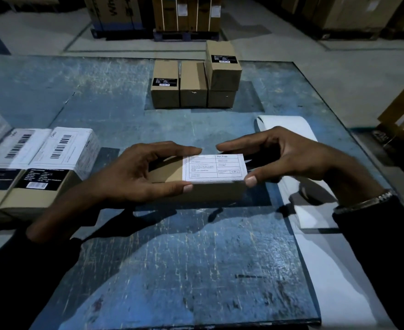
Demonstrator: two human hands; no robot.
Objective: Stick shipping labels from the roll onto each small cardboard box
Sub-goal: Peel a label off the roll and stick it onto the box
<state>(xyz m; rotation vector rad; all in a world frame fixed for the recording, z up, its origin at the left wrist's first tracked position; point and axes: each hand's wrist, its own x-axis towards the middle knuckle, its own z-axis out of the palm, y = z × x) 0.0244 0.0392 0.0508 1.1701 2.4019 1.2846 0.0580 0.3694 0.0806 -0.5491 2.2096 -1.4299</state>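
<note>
1. Head view centres on a small cardboard box held low over the blue table, its long side running left to right.
2. A white shipping label lies on the right half of the box's top face; its printed lines are too small to read.
3. The left hand clamps the box's left end, thumb on the near edge and fingers curled over the far edge.
4. The right hand is at the label's right end: its thumb tip touches the near right corner of the box, its forefinger reaches over the far edge, and the other fingers are curled and apart.
5. A metal bracelet sits on the right wrist above a dark sleeve.
6. A white strip of label backing runs along the table's right side, passing under the right hand, with its far end curling up.
7. At the left edge stand labelled boxes side by side, each with a white barcode label on top.
8. At the far side of the table is a group of plain boxes, three in a row, with a fourth stacked on the rightmost.
9. Beyond the table, large cartons stand on pallets on the floor.
</note>
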